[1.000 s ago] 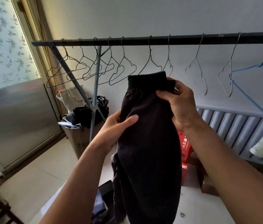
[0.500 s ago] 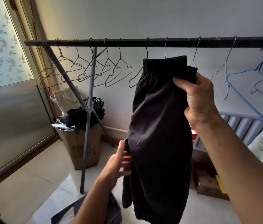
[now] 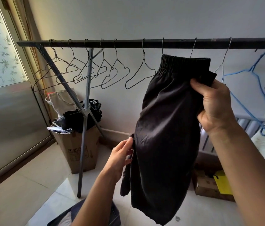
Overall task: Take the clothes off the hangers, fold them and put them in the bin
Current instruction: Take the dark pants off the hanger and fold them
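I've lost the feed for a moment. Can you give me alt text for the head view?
The right hand grips dark trousers by the elastic waistband, held up in front of a rail of bare wire hangers, while the left hand touches the fabric's left edge lower down.

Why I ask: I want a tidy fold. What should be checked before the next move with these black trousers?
1. Are the trousers off the hanger: ok, clear of the rail.
2. Does the right hand grip the waistband: ok.
3. Does the left hand hold the side edge: cannot tell; it touches it.
4. Do the legs lie flat together: not ok, a strip hangs apart at lower left.
5. Is there room in the bin: cannot tell, mostly hidden by the arm.
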